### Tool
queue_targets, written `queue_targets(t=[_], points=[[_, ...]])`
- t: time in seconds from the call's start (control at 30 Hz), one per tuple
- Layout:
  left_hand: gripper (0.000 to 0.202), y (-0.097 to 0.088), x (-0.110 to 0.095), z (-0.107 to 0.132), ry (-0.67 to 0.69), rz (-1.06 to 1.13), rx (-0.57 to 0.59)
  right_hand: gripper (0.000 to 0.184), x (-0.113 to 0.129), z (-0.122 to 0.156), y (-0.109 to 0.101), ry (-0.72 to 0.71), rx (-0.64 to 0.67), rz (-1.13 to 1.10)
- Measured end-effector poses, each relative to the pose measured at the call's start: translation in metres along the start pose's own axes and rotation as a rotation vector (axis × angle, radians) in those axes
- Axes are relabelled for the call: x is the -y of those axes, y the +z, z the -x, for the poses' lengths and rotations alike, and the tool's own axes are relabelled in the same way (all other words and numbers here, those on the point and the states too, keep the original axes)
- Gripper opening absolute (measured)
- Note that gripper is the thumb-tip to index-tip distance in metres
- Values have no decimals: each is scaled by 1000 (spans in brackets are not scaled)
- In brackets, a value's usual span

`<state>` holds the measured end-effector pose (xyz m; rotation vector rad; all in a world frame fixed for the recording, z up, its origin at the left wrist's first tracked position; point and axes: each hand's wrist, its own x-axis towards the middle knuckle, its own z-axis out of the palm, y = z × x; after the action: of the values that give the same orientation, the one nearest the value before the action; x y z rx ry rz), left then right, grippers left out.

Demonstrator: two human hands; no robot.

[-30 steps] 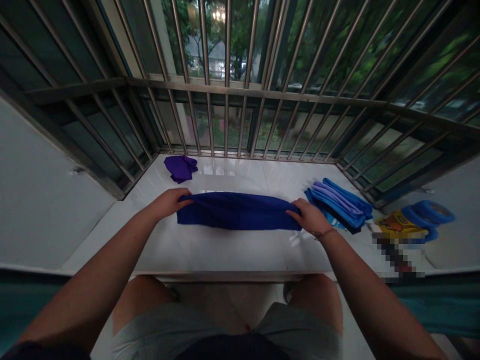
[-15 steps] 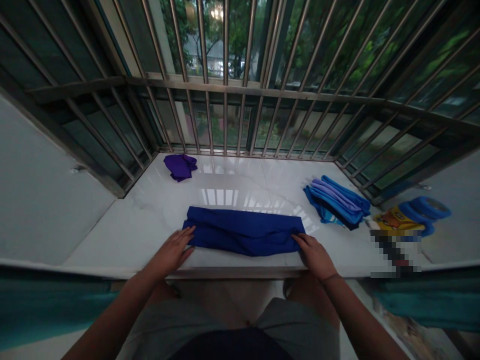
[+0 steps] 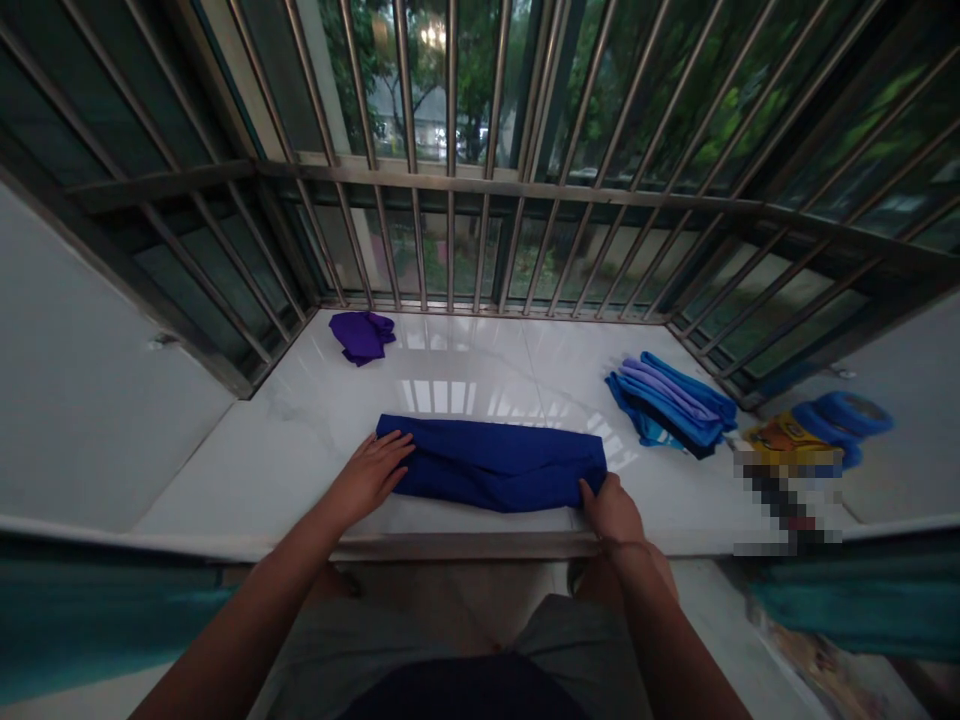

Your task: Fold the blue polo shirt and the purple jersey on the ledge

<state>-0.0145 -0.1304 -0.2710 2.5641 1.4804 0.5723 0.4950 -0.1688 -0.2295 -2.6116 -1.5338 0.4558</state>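
A dark blue cloth (image 3: 495,465), folded into a long strip, lies flat across the white marble-look sill. On its left end my left hand (image 3: 375,470) rests with fingers stretched out over the fabric. At the opposite end, my right hand (image 3: 615,508) pinches the lower right corner, thumb on top and the other fingers curled at the edge or under it. A few shallow creases run along the middle of the cloth.
A crumpled purple cloth (image 3: 363,337) lies at the back left. Folded blue and lilac cloths (image 3: 671,400) are stacked to the right, beside a blue and yellow container (image 3: 817,430) and a pixelated item. Metal bars (image 3: 480,187) enclose the sill (image 3: 285,450).
My left hand has slid right and up, further onto the cloth. My right hand has moved down to the lower right corner, its fingers now curled around it.
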Motion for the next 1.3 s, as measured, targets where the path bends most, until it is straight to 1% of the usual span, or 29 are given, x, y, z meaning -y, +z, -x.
queue_targets(t=[0.07, 0.13, 0.2, 0.27, 0.37, 0.5, 0.57, 0.63, 0.7, 0.77, 0.83, 0.93, 1.03, 1.13, 1.23, 1.3], points=[[47, 6, -1, -12, -43, -10, 55, 53, 0, -5, -6, -1, 21, -5], [47, 11, -1, -20, -116, -8, 101, 50, -5, -9, -11, 0, 20, -6], [50, 15, -3, -23, -174, -1, 102, 48, -13, -11, -15, 6, 18, -9], [52, 21, -8, -21, -208, 1, 64, 48, -20, -11, -19, 22, 18, -11], [53, 32, -20, -10, -245, -7, -17, 48, -30, -11, -20, 53, 19, -11], [47, 40, -34, 9, -235, 7, -116, 48, -36, -11, -20, 68, 7, -3], [42, 38, -36, 16, -227, 31, -168, 50, -35, -13, -21, 59, -12, 4], [37, 32, -35, 17, -239, 51, -226, 53, -32, -17, -23, 46, -37, 16], [33, 23, -33, 10, -253, 60, -278, 58, -26, -23, -25, 37, -57, 31], [32, 14, -30, -4, -239, 58, -301, 65, -18, -28, -26, 33, -61, 46], [33, 8, -28, -22, -183, 53, -268, 67, -9, -32, -24, 32, -47, 61], [34, 7, -24, -46, -114, 33, -153, 61, 1, -33, -21, 34, -3, 80], [34, 14, -19, -52, -122, 32, -81, 54, 1, -33, -24, 32, 31, 91], [32, 21, -13, -42, -96, 130, -88, 48, -10, -40, -44, 44, 37, 100], [27, 26, -9, -28, -64, 265, -155, 50, -20, -52, -78, 84, -11, 121], [26, 28, -9, -21, -90, 327, -213, 53, -14, -58, -103, 98, -78, 131]])
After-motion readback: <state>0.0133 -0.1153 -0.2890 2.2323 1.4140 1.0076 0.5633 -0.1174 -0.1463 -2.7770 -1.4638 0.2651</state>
